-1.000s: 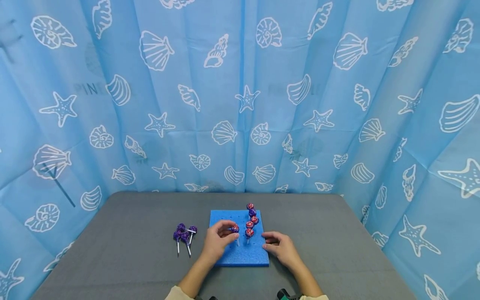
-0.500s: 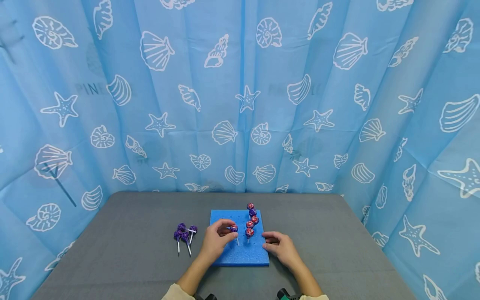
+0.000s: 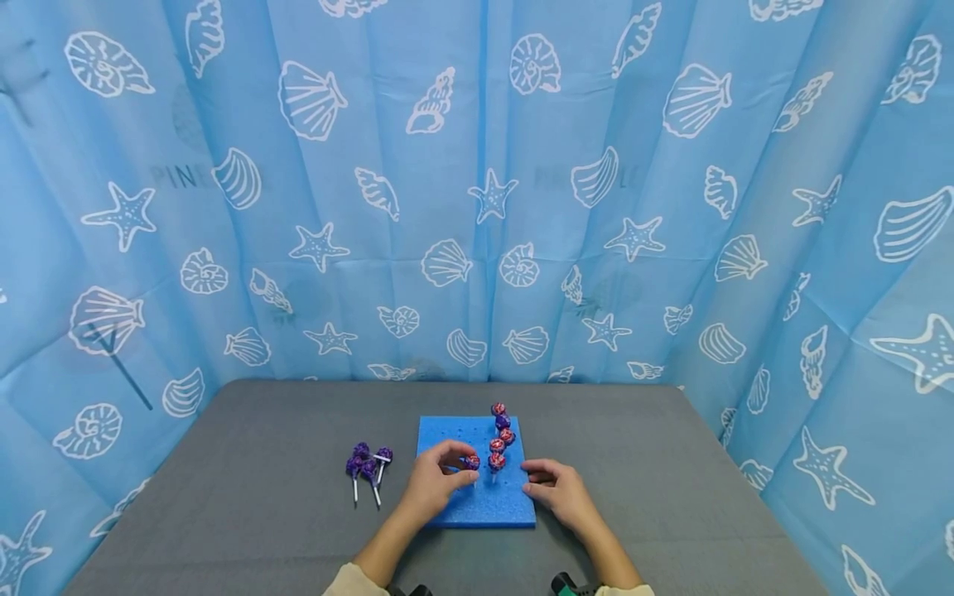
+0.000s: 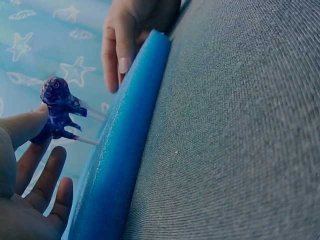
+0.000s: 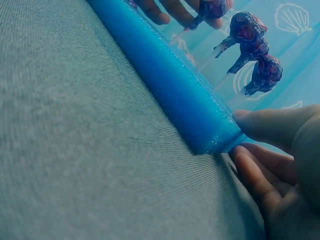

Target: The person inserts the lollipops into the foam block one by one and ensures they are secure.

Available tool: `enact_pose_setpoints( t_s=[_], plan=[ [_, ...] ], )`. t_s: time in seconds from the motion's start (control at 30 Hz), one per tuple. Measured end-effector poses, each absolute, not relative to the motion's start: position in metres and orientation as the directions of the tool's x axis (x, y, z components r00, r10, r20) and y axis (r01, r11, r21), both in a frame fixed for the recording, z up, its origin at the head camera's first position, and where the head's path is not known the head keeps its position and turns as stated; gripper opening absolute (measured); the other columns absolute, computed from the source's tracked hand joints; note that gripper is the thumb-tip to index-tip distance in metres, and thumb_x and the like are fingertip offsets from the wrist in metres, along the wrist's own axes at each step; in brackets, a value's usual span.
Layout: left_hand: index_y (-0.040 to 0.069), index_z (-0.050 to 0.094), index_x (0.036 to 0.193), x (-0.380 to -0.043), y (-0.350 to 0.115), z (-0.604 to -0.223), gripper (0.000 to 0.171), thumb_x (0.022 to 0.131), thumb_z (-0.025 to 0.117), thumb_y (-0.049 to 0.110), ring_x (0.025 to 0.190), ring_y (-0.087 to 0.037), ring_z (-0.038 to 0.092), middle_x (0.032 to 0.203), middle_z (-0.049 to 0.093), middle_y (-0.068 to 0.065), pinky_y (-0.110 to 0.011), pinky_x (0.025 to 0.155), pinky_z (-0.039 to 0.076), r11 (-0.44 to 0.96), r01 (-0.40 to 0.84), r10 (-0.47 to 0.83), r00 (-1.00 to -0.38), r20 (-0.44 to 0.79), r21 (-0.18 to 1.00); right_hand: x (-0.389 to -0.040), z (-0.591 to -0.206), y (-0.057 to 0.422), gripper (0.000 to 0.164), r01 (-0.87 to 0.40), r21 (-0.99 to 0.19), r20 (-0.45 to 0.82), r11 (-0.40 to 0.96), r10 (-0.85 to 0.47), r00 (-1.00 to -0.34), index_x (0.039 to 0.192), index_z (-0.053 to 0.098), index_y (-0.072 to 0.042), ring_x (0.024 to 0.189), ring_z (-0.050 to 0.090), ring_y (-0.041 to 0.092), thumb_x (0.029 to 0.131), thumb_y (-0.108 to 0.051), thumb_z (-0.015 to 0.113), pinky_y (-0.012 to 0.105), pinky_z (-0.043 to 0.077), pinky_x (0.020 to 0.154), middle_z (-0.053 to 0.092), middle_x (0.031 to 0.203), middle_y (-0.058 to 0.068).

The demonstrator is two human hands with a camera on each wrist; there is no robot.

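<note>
My left hand (image 3: 436, 482) pinches the wrapped head of a red-and-purple lollipop (image 3: 472, 462) between thumb and fingers. The lollipop stands nearly upright over the blue foam board (image 3: 484, 513). Its white stick (image 4: 89, 141) meets the board's upper face in the left wrist view; how deep it sits I cannot tell. At the board's right edge, my right hand (image 3: 555, 490) holds the side, thumb (image 5: 250, 120) on the upper rim and fingers against the edge below. Several other lollipops (image 3: 496, 462) stand in the board in an uneven line, right of the held one.
On the grey table (image 3: 283, 497), left of the board, lies a loose group of purple-wrapped lollipops (image 3: 368, 470) with white sticks. Small holes dot the board's far part. A blue curtain (image 3: 477, 207) with white shell prints hangs behind the table.
My left hand has shifted slightly right and nearer, and the lollipop's head now sits lower, with less stick showing. My right hand stays at the board's edge.
</note>
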State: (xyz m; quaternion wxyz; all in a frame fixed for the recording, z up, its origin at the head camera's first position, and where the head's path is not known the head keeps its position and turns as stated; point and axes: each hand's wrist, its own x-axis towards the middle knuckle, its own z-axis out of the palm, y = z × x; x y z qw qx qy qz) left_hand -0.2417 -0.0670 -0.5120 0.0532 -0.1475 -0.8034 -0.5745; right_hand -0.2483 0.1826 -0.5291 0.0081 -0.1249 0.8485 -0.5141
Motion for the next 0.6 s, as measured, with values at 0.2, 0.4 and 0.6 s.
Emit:
enact_pose_setpoints(
  t_s=[0.2,0.4,0.6],
  plan=[
    [0.011,0.067,0.11,-0.2407,-0.0665,-0.5127,0.024,0.088,0.074,0.017,0.096,-0.018,0.062,0.103,0.067,0.005,-0.028,0.079,0.052,0.288,0.31,0.175,-0.947,0.269,0.906,-0.2479,-0.5293,0.1821,0.029,-0.201,-0.874,0.112,0.442,-0.219,-0.969,0.116,0.067,-0.002,0.095,0.062,0.022,0.088,-0.011,0.072,0.033,0.055,0.08,0.067,0.108,0.009],
    [0.007,0.067,0.112,-0.2373,-0.0672,-0.5141,0.027,0.086,0.074,0.01,0.095,-0.019,0.063,0.103,0.068,0.001,-0.028,0.077,0.053,0.242,0.33,0.16,-0.941,0.298,0.912,-0.2481,-0.5295,0.1822,0.028,-0.208,-0.877,0.118,0.433,-0.226,-0.967,0.116,0.067,-0.002,0.096,0.062,0.022,0.089,-0.009,0.072,0.031,0.055,0.08,0.067,0.108,0.01],
    [0.003,0.063,0.119,-0.2387,-0.0696,-0.518,0.037,0.085,0.076,0.01,0.096,-0.02,0.064,0.107,0.068,-0.003,-0.029,0.077,0.053,0.227,0.357,0.161,-0.931,0.327,0.906,-0.2483,-0.5298,0.1822,0.028,-0.209,-0.876,0.119,0.435,-0.224,-0.967,0.116,0.067,-0.002,0.096,0.062,0.023,0.089,-0.01,0.072,0.032,0.055,0.08,0.067,0.109,0.01]
  ],
)
